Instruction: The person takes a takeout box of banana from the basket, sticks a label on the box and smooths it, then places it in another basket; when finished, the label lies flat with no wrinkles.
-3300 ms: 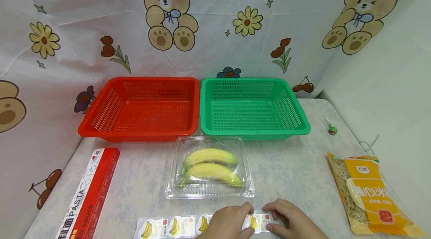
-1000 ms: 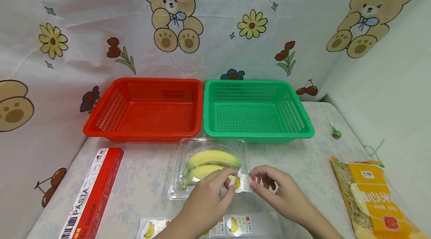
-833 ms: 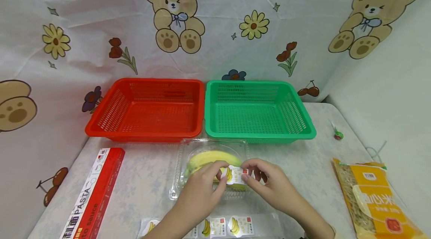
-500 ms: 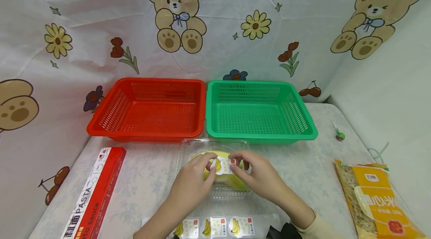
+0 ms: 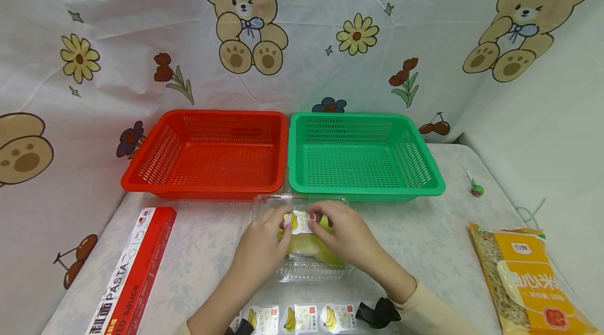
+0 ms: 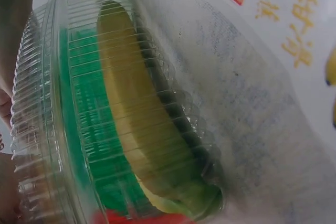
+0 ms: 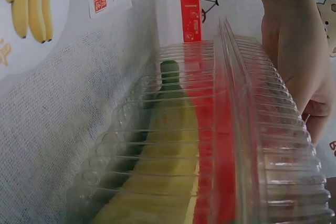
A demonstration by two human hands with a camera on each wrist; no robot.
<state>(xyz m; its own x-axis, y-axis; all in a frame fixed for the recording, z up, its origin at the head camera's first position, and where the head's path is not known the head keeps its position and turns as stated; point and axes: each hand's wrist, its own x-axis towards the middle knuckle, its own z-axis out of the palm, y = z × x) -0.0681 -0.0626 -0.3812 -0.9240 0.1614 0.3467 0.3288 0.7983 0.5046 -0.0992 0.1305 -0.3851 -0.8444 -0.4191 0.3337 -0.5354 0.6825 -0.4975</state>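
Note:
A white label with a banana picture (image 5: pixel 301 222) is pinched by its left end between the thumb and fingers of my left hand (image 5: pixel 258 243). My right hand (image 5: pixel 346 230) pinches its right end. The label lies over the lid of a clear plastic clamshell box (image 5: pixel 304 273), and both hands partly cover the lid. Inside the box are yellow-green bananas (image 5: pixel 330 257). The left wrist view shows a banana (image 6: pixel 139 98) through the ribbed side wall, and another side of the box (image 7: pixel 252 129) fills the right wrist view.
A strip of matching labels (image 5: pixel 306 318) lies at the front edge, partly behind the left forearm. Red (image 5: pixel 203 188) and green (image 5: pixel 368 190) baskets stand behind the box. A pasta box (image 5: pixel 132 272) is at left; a yellow pasta bag (image 5: pixel 528 277) and a lollipop (image 5: pixel 476 189) at right.
Both hands have lifted one label off the strip at the front and carried it forward and to the left, over the box lid. The box has stayed in place.

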